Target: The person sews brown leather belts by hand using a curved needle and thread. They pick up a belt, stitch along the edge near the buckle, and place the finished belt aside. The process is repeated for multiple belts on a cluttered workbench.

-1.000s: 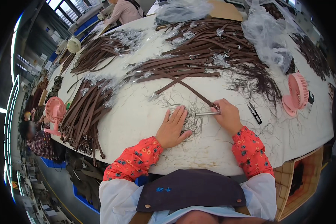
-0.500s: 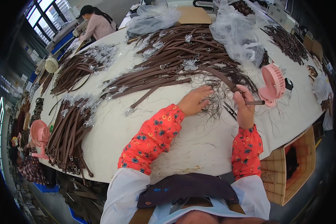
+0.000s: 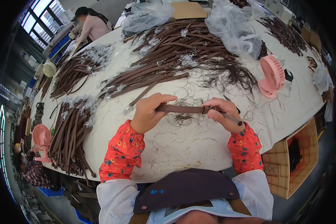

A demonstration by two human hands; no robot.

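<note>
Holding strap (image 3: 184, 109) between hands (image 3: 146, 114) — well inside table edge (image 3: 293, 129).

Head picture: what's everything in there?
Strap: one, brown, held centre
Strap piles: several, brown, left and far
Threads: many, dark, mid table
Snips: one, black, mostly hidden, middle
Pink fans: two, left and right
Cream fan: one, far left
Bags: at least two, clear, far side
Table: one, white, middle
Crate: one, tan, lower right
People: at least two, pink and checked tops, left
Sleeves: two, red, lower middle
Left hand: one, bare, on strap
Right hand: one, bare, on strap
</note>
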